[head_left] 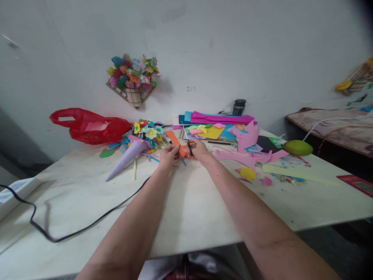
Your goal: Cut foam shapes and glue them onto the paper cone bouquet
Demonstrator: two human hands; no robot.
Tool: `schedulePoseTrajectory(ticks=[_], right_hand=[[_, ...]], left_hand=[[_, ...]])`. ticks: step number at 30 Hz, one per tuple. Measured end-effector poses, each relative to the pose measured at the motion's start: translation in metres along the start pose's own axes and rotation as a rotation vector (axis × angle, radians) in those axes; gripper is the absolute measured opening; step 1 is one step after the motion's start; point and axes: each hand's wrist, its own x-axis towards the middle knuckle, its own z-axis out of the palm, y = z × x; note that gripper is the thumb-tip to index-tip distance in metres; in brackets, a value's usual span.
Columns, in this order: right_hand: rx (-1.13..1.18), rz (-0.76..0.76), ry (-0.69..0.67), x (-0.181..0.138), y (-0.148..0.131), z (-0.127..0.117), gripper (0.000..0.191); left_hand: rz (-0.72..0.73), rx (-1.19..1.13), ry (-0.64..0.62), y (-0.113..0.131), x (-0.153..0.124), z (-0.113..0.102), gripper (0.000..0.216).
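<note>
My left hand pinches a piece of orange craft sheet above the middle of the table. Closed around the dark handles of a pair of scissors is my right hand, with the blades pointing up and away beside the orange sheet. Whether the blades touch the sheet I cannot tell. Left of my hands lies a lilac paper cone, and behind it a bunch of colourful foam flowers. Pink sheet scraps lie to the right.
A red plastic bag sits at the back left. Stacked coloured sheets and a dark jar stand near the wall. A green mango-like fruit lies at the right. A black cable crosses the table's left side.
</note>
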Motion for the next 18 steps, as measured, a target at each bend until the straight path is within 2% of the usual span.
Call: schedulePoseTrajectory(ticks=[7,18], right_hand=[[0.036,0.026,0.024,0.0008,-0.0001,0.0008,0.035],[0.068,0.029,-0.026,0.0019,0.0042,0.0004,0.037]], left_hand=[[0.019,0.108,0.008,0.0006,0.0012,0.0016,0.043],[0.029,0.088,-0.008,-0.001,0.0011,-0.001,0.044]])
